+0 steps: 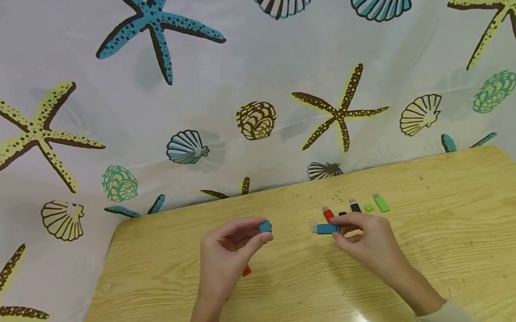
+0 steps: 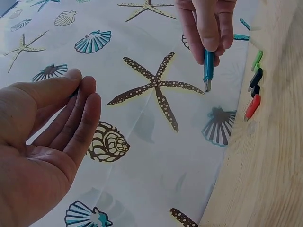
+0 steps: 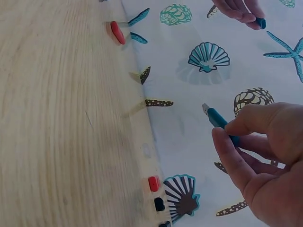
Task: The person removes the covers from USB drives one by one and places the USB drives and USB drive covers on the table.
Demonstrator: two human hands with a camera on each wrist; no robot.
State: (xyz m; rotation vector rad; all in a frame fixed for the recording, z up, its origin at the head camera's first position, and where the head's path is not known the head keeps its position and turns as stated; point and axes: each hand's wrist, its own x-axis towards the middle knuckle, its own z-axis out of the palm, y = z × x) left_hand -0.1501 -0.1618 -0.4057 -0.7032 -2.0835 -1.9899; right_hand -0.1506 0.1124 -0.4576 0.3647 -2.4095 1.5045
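Between thumb and fingertips, my left hand [image 1: 226,254] holds a small blue cap [image 1: 265,226] above the table. My right hand [image 1: 372,238] pinches the rear end of a blue USB stick [image 1: 326,228], whose bare metal plug points left toward the cap. A gap separates the cap and the stick. In the right wrist view the blue stick [image 3: 217,119] tilts with its plug up and to the left, and the blue cap [image 3: 261,23] shows at the top. The left wrist view has the cap mostly hidden by fingers. Partly behind my left wrist lies a red piece [image 1: 246,270].
Beyond my right hand, a red USB stick [image 1: 327,212], a small black piece [image 1: 342,213], a black USB stick [image 1: 355,205], a green cap [image 1: 369,207] and a green USB stick [image 1: 381,203] lie on the wooden table [image 1: 481,237]. A patterned cloth [image 1: 243,72] hangs behind.
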